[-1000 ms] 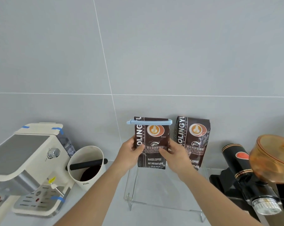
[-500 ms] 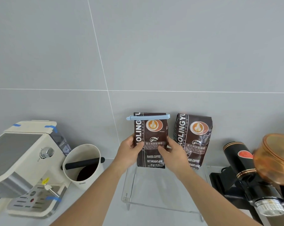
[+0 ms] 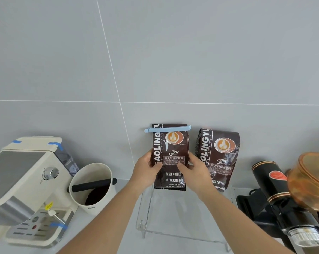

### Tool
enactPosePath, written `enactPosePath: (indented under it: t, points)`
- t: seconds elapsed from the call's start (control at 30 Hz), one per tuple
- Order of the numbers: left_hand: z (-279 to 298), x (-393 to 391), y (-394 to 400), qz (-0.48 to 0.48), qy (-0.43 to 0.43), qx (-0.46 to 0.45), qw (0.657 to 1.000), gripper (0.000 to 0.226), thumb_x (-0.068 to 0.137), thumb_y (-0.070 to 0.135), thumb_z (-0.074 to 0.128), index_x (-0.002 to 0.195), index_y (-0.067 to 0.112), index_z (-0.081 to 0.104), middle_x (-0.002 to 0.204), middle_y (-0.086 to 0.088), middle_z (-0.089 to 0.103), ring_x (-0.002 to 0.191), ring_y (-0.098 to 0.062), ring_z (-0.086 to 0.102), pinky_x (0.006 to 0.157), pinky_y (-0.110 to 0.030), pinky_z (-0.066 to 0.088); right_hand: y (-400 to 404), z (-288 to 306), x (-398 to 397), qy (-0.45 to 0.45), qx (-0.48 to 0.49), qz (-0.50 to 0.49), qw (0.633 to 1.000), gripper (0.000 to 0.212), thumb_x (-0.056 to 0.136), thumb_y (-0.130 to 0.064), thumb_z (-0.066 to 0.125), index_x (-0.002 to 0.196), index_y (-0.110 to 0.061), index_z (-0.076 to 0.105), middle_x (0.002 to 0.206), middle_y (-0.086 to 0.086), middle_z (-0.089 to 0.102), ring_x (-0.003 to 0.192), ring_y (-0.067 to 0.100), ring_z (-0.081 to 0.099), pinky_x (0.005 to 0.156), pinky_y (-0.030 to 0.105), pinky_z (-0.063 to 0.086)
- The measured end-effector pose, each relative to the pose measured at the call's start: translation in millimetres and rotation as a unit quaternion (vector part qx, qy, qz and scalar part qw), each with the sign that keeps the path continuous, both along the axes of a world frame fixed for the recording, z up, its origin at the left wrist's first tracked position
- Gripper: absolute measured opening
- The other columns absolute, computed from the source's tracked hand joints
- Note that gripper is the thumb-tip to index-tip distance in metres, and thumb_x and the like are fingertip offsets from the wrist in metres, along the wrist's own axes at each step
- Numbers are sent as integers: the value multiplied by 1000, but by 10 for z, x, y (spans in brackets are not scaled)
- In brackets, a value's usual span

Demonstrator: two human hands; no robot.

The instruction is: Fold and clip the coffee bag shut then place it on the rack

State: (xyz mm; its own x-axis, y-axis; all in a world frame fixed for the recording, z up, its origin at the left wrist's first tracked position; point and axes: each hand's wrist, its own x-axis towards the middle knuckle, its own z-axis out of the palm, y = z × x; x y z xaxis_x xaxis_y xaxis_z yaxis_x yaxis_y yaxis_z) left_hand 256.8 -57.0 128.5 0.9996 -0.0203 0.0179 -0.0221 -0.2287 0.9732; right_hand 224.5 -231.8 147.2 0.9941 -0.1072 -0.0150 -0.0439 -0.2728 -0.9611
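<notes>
Head view: coffee bag, clipped by blue clip, upright above rack; left hand and right hand closed on mid-sides; probably soft, crinkly, fairly heavy, best gripped mid-body.

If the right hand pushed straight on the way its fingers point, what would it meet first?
The right hand points up and left, already gripping the clipped coffee bag, so that bag comes first. Past it, likely the left hand or the wall; depth is unclear.
</notes>
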Motion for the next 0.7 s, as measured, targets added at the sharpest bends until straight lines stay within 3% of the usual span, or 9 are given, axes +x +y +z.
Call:
enactPosePath:
  t: [0.17,0.3,0.43,0.47,0.53,0.6,0.63,0.7]
  points:
    - [5,-24,-7,6,-3,2,1000,41,89,3,63,120,29,60,111,10,73,101,-5,69,87,-27,55,-5,37,-14,3,-13,9,1000,41,85,-26,60,88,-66,54,87,-39,68,60,6,66,58,24,51]
    - [75,-62,-12,10,-1,17,1000,43,89,4,61,107,43,60,108,15,73,101,-3,68,87,-26,55,-24,56,-17,10,-17,23,1000,35,86,-25,60,101,-56,59,91,-23,74,64,20,69,59,32,57]
    - [172,-155,25,1,-1,10,1000,43,91,1,57,112,39,61,115,9,71,110,-7,65,96,-29,50,-79,89,-30,15,-12,44,999,28,87,-23,59,108,-41,64,98,-13,76,68,22,68,69,36,57]
    - [223,-194,40,-6,1,4,1000,42,91,1,57,114,35,63,117,8,71,110,-7,65,96,-27,50,-103,133,-49,18,-6,48,999,28,88,-22,58,107,-41,66,98,-15,76,74,22,70,71,34,58]
    - [323,-309,81,-17,0,-12,1000,41,92,2,56,110,37,68,113,13,74,104,2,66,85,-14,52,-146,212,-105,29,22,64,997,29,90,-18,58,102,-42,70,93,-23,76,84,12,70,65,15,56]
    - [433,-456,131,-23,-5,-34,999,44,92,4,58,100,45,70,102,24,75,97,11,65,74,-5,50,-206,313,-181,39,74,68,994,32,92,-15,60,109,-41,69,98,-29,74,99,2,68,76,9,51]
    - [474,-513,168,-15,-9,-40,999,41,92,7,60,100,46,70,98,24,75,96,10,66,74,-8,50,-253,350,-194,41,97,61,993,32,92,-16,63,118,-32,67,102,-25,73,104,2,67,86,15,49]
    - [559,-601,213,-1,-3,-89,996,30,91,11,64,99,39,72,97,13,78,95,-1,71,78,-18,54,-331,437,-255,49,143,66,986,26,90,-19,66,116,-17,68,94,-7,79,100,10,71,92,26,50]
